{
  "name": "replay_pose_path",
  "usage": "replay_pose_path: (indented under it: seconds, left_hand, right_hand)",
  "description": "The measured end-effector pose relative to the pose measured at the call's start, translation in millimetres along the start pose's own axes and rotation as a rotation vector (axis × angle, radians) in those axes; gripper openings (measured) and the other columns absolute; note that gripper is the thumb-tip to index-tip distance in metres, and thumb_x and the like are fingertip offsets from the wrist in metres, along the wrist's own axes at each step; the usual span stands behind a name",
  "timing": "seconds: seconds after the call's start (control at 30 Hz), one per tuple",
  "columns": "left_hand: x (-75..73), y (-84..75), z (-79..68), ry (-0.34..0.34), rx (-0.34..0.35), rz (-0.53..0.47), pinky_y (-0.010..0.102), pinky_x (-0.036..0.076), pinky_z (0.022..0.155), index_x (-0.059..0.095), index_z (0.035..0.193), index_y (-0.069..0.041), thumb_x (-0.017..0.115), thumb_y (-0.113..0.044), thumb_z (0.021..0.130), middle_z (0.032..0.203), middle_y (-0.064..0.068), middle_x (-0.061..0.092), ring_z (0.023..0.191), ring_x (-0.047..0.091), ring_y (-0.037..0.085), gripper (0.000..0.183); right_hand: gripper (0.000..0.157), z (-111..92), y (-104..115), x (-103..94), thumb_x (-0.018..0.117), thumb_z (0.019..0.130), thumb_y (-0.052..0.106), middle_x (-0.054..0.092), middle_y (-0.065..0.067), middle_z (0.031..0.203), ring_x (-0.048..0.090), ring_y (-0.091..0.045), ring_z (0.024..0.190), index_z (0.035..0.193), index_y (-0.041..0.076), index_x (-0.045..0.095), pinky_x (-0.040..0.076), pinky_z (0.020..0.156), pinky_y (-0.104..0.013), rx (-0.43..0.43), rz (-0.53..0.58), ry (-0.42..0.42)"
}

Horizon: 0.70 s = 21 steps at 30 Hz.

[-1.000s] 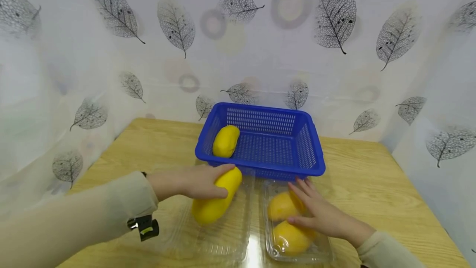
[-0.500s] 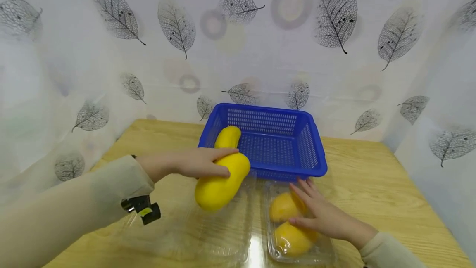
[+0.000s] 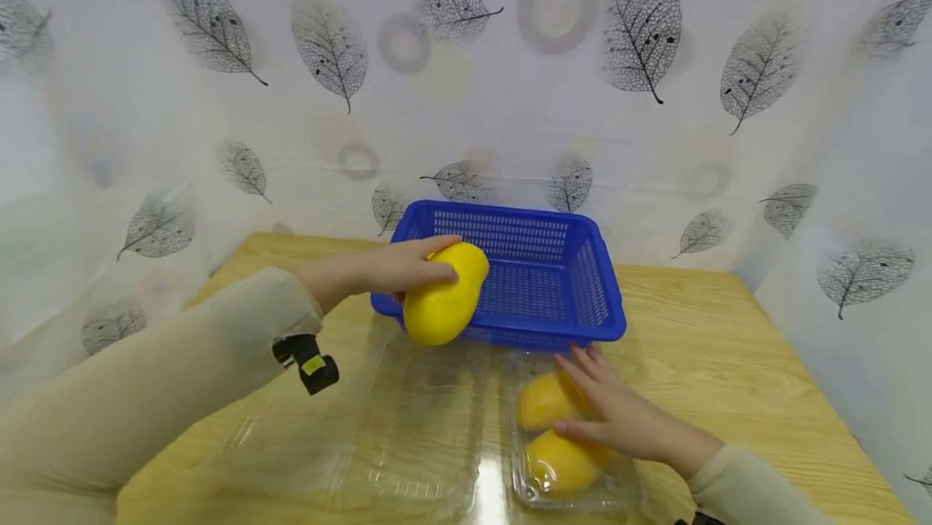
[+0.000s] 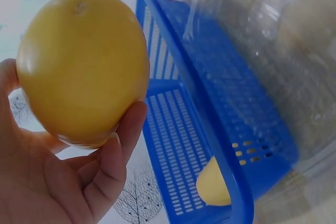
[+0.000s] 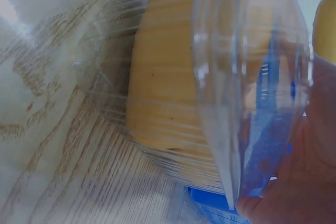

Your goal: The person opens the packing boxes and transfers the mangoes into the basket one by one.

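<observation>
My left hand [image 3: 389, 270] grips a yellow mango [image 3: 447, 298] over the left front of a blue plastic basket [image 3: 614, 323]. Another mango [image 4: 212, 184] lies inside that basket, visible in the left wrist view; from the head the held one mostly hides it. My right hand [image 3: 622, 413] rests on a clear plastic box [image 3: 575, 502], fingers spread over it and extended. Within the box are two orange-yellow mangoes, a farther mango [image 3: 548, 400] and a nearer mango [image 3: 562, 460].
An open clear plastic clamshell [image 3: 418, 444] lies on the wooden table [image 3: 721, 363], left of the box, its lid spread leftward. Behind the basket hangs a white leaf-patterned curtain [image 3: 502, 104], which also closes off both sides.
My left hand has lifted the mango up and away from above the clamshell to the basket's left front. The right hand has stayed on the box.
</observation>
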State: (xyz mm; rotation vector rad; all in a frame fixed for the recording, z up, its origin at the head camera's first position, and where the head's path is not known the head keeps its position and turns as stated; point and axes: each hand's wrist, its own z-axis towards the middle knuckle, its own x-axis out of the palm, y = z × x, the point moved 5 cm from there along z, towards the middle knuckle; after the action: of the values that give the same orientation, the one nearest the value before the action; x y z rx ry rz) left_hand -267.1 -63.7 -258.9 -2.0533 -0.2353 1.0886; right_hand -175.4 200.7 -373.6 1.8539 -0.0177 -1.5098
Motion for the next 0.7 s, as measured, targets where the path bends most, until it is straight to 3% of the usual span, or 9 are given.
replay_pose_path:
  seconds: [0.2,0.33,0.7]
  left_hand:
    - [-11.5,6.5,26.1,-0.051,-0.027,0.046,0.034,0.050,0.065,0.013,0.151,-0.023,0.046,-0.037,0.092,0.135,0.013,0.038,0.088,0.052,0.025,0.069]
    - [-15.8,7.4,41.7,-0.068,-0.041,0.075,0.033,0.047,0.063,0.011,0.151,-0.022,0.045,-0.039,0.092,0.131,0.013,0.040,0.078,0.050,0.022,0.071]
    - [-14.9,7.1,78.6,-0.054,-0.070,0.102,0.028,0.042,0.060,0.008,0.151,-0.022,0.048,-0.040,0.092,0.119,0.013,0.045,0.070,0.046,0.020,0.074]
  right_hand:
    - [0.083,0,1,0.0,0.062,0.084,0.050,0.015,-0.028,0.149,0.003,-0.051,0.134,0.144,0.001,0.032,0.016,0.099,-0.068,0.002,0.001,0.003]
    - [0.083,0,1,-0.1,0.062,0.084,0.050,0.015,-0.028,0.149,0.003,-0.051,0.134,0.144,0.001,0.031,0.016,0.098,-0.068,0.005,0.004,0.003]
    - [0.084,1,-1,1.7,0.061,0.084,0.050,0.013,-0.028,0.149,0.002,-0.051,0.134,0.145,0.002,0.030,0.016,0.098,-0.068,0.014,0.014,0.024]
